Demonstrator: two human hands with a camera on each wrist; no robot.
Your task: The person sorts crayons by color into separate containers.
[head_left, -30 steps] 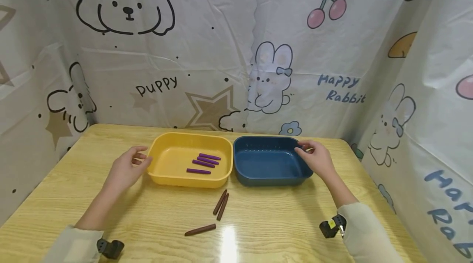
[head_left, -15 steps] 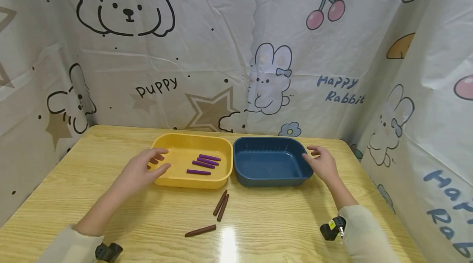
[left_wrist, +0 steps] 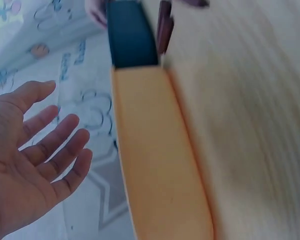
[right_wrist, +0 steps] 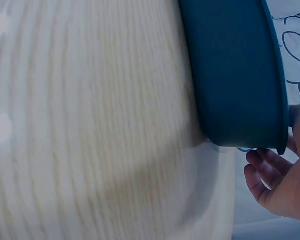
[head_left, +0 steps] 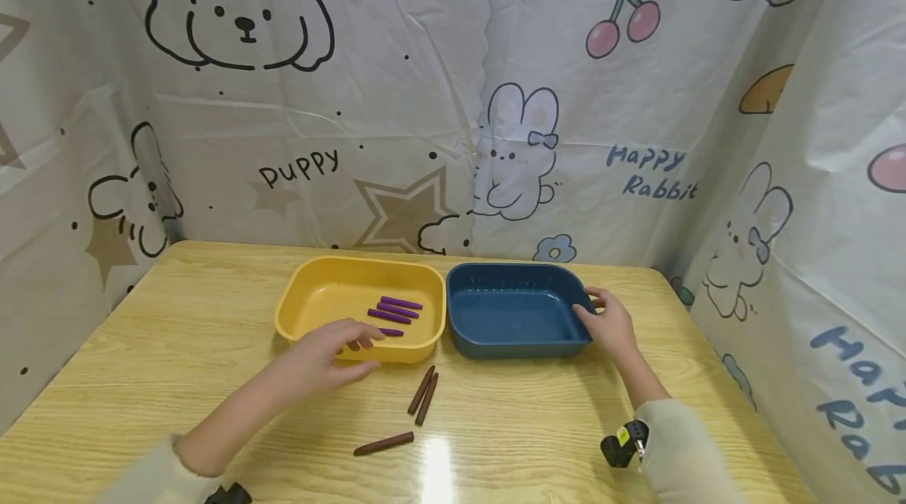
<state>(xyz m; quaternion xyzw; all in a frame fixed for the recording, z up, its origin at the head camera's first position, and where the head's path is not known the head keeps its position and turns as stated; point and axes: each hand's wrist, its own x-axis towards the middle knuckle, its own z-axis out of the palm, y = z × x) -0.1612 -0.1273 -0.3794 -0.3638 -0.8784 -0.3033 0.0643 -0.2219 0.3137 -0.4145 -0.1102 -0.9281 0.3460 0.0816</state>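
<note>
My left hand [head_left: 329,351] hovers at the front wall of the yellow tray [head_left: 297,292], fingers loosely bent and holding nothing; in the left wrist view the open palm [left_wrist: 25,160] shows beside the tray. Several purple crayons [head_left: 393,307] lie inside, the nearest one partly hidden behind my fingers. My right hand [head_left: 612,325] grips the right rim of the dark blue tray [head_left: 517,315], thumb over the inner side and fingers outside. The right wrist view shows the fingers [right_wrist: 265,172] curled below the rim at that tray's end.
Two brown crayons [head_left: 423,395] lie side by side in front of the trays, and one more brown crayon [head_left: 384,443] lies closer to me. Both trays stand next to each other toward the back of the wooden table [head_left: 524,425]. A printed curtain [head_left: 425,56] encloses the back and sides.
My left hand has moved from the yellow tray's left end rightward and nearer to its front wall. The right hand came slightly off the blue tray's rim, then back onto it.
</note>
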